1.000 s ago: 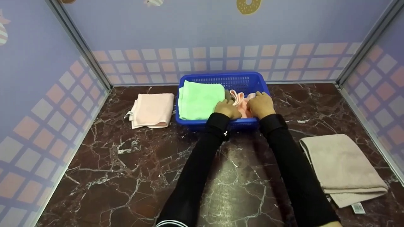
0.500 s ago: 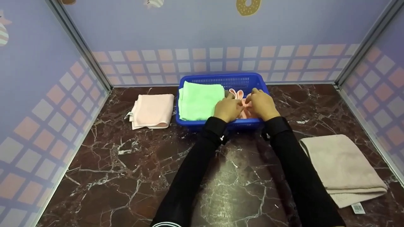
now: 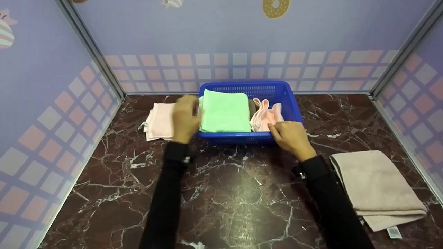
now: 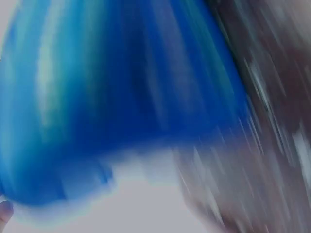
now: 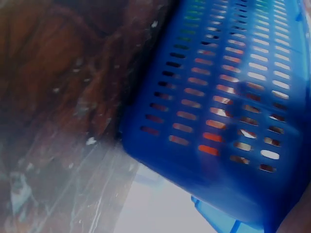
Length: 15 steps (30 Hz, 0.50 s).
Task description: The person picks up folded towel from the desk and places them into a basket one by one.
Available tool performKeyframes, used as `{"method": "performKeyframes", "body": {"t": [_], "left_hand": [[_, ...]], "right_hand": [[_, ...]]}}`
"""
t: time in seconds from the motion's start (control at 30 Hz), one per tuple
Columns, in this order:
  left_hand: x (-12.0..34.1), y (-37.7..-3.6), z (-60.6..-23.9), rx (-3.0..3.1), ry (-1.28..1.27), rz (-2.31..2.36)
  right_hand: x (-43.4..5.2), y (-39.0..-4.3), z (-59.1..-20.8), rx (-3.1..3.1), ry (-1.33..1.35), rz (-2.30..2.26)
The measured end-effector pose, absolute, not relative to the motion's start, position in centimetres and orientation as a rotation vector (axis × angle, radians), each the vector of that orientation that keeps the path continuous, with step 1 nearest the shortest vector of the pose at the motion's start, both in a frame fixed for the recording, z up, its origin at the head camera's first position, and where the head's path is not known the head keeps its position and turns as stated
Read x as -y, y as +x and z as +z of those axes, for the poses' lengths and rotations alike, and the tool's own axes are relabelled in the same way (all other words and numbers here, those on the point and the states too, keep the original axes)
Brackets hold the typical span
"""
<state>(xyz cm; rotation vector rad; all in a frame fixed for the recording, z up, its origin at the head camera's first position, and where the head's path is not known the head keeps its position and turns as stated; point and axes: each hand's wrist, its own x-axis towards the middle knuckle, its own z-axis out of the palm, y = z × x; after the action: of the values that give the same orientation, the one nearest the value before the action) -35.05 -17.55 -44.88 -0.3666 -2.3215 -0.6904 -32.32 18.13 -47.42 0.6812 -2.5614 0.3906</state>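
The blue plastic basket [image 3: 228, 135] stands near the back wall. A folded green towel [image 3: 226, 112] fills its left part; beside it stand a dark brown cloth [image 3: 252, 108] and a folded pink cloth [image 3: 268, 118]. My right hand [image 3: 292, 138] grips the basket's front rim close to the right corner. Blurred by motion, my left hand [image 3: 185, 119] is at the basket's left end, above a folded pale pink towel [image 3: 161, 121] that it partly covers. Nothing shows in its fingers. The left wrist view is smeared, with the basket wall [image 4: 131, 87] across it.
A folded beige towel [image 3: 375, 186] with a label lies at the right side of the dark marble tabletop [image 3: 238, 193]. Patterned panels [image 3: 242, 45] enclose the back and both sides.
Both hands were on the pink cloth in the basket and have let it go. The left hand has swung left past the green towel; the right has come down to the front rim.
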Motion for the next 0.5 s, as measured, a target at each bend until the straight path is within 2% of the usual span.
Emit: {"method": "performKeyframes", "body": {"t": [0.1,0.23,0.5], "left_hand": [[23.3,-35.0,-46.7,2.644,-0.194,-0.589],[27.6,-34.5,-48.6,3.087,-0.179,-0.466],[28.4,-34.0,-48.3,3.252,-0.238,-0.325]], "right_hand": [[-18.4,-32.2,-47.6,2.573,0.679,0.357],[-18.3,-32.2,-47.8,2.576,0.698,0.341],[-18.1,-32.4,-47.7,2.566,0.697,0.324]]}}
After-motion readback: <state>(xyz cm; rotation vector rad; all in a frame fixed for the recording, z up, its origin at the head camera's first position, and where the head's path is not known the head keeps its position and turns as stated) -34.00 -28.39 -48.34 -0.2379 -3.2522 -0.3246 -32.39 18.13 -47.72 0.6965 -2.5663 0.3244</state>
